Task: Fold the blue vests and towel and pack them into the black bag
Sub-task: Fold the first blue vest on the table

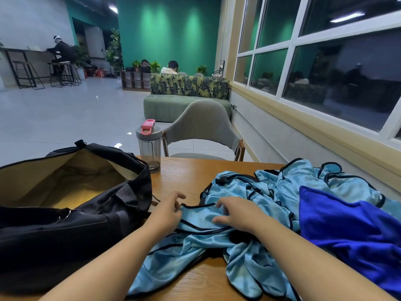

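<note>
Two hands are at work in front of me on the wooden table (184,177), and I read the scene from the left. The black bag (65,231) sits at the left edge of the table with its mouth gaping open, showing a tan lining inside. Just behind its right corner stands a clear bottle (149,148) with a grey lid and a pink flip cap, and beyond that a grey chair (204,124) is pushed up to the far side. My left hand (168,210) lies just beside the bag, fingers curled, pinching the dark-trimmed edge of the nearest light blue vest (199,216) at its left corner. My right hand (236,211) rests on top of the same vest a little to the right, fingers bent and pressing into the fabric; I cannot tell whether they actually grip a fold or only press on it. The blue vests (282,185) form a crumpled heap with black piping, spreading from the middle of the table toward the right and down over the near edge. On the right, partly lying over that heap, is the deep blue towel (347,231), loosely bunched.
</note>
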`<state>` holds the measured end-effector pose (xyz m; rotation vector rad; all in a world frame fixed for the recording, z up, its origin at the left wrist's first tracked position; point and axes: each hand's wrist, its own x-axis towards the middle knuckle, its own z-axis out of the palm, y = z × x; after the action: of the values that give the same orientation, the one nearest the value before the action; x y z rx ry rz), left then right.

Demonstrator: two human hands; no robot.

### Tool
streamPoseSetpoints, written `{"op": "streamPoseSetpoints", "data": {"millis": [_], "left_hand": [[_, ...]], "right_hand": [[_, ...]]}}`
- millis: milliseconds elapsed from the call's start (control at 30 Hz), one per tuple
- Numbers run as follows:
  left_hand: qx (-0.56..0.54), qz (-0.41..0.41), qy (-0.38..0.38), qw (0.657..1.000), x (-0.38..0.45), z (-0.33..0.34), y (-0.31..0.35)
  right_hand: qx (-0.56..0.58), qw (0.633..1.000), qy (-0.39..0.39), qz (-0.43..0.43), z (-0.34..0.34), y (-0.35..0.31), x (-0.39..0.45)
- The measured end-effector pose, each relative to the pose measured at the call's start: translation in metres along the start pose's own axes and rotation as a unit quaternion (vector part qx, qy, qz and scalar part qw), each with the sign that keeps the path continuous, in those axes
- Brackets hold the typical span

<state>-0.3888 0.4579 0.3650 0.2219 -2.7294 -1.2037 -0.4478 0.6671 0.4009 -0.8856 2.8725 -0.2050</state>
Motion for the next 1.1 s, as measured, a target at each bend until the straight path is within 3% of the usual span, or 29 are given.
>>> {"op": "streamPoseSetpoints", "data": {"millis": [167,333,500,600,733,867,967,1033,1100], "left_hand": [[-0.105,0.069,0.013,0.992,0.001,-0.024,0.023],[-0.191,0.15,0.021,0.97,-0.001,-0.056,0.06],[-0.185,0.209,0.061,0.958,0.001,-0.081,0.09],[-0.182,0.197,0.069,0.961,0.005,-0.086,0.096],[-0.214,0.171,-0.017,0.962,0.011,-0.081,0.092],[-0.128,0.141,-0.034,0.981,0.008,-0.073,0.095],[-0.066,0.168,0.012,0.983,0.007,-0.069,0.099],[-0.074,0.163,0.042,0.983,0.007,-0.07,0.104],[-0.092,0.151,0.061,0.982,0.009,-0.073,0.109]], "right_hand": [[0.088,0.991,0.081,-0.052,-0.018,-0.018,0.009],[0.213,0.969,0.059,-0.106,-0.048,-0.045,0.023],[0.224,0.968,0.032,-0.11,-0.085,-0.064,0.027],[0.234,0.961,0.101,-0.11,-0.105,-0.069,0.025],[0.312,0.923,0.189,-0.121,-0.134,-0.072,0.015],[0.396,0.878,0.243,-0.117,-0.158,-0.074,0.009],[0.499,0.829,0.234,-0.099,-0.161,-0.07,0.008],[0.564,0.801,0.186,-0.081,-0.155,-0.067,0.009],[0.585,0.796,0.127,-0.085,-0.145,-0.064,0.011]]}}
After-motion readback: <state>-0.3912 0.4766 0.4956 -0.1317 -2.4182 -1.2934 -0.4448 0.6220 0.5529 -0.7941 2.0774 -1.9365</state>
